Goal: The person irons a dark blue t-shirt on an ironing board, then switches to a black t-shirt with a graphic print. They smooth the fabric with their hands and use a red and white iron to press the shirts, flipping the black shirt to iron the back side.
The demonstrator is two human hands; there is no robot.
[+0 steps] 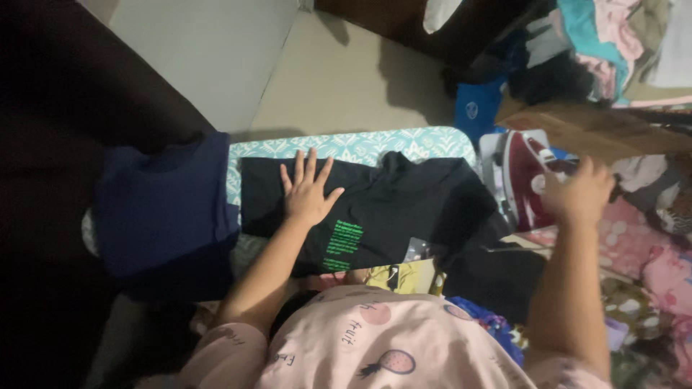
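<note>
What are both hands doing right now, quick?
Left hand: open, fingers spread, pressed flat on the black shirt.
Right hand: at the red iron; blurred, so its grip cannot be told.

An ironing board [360,146] with a teal patterned cover carries a black shirt [404,209] spread flat across it.

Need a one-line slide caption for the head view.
Left hand flat on a black T-shirt on the patterned ironing board; right hand at the red clothes iron.
</note>
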